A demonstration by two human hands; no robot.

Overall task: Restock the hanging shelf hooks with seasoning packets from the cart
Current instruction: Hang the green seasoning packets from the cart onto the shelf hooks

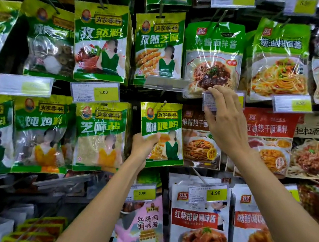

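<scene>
Seasoning packet (162,129), green and yellow with a picture of food on its lower half, sits at the middle of the frame, tilted slightly with its top leaning left. The left hand (143,146) grips it by the lower left corner, thumb pressed on the front and the other fingers hidden behind it. At the packet's top edge the tip of a metal hook (164,102) shows right by the hanging hole; whether the hook has passed through the hole cannot be told.

Right of centre and a little higher, the right hand (226,126) pinches a small price tag (210,101) between the thumb below and the fingertips above, the remaining fingers loosely spread.

Just left of that tag, a clear tag holder (165,83) is flipped up flat in front of the row above. Behind the right hand hangs a noodle sauce packet (213,52) with a green top. More green packets (101,41) fill the hooks on the left side of the frame. A yellow label reading 3.00 (103,92) hangs left of centre, and another reading 4.90 (215,193) hangs lower right, over a white and red packet (197,226).
</scene>
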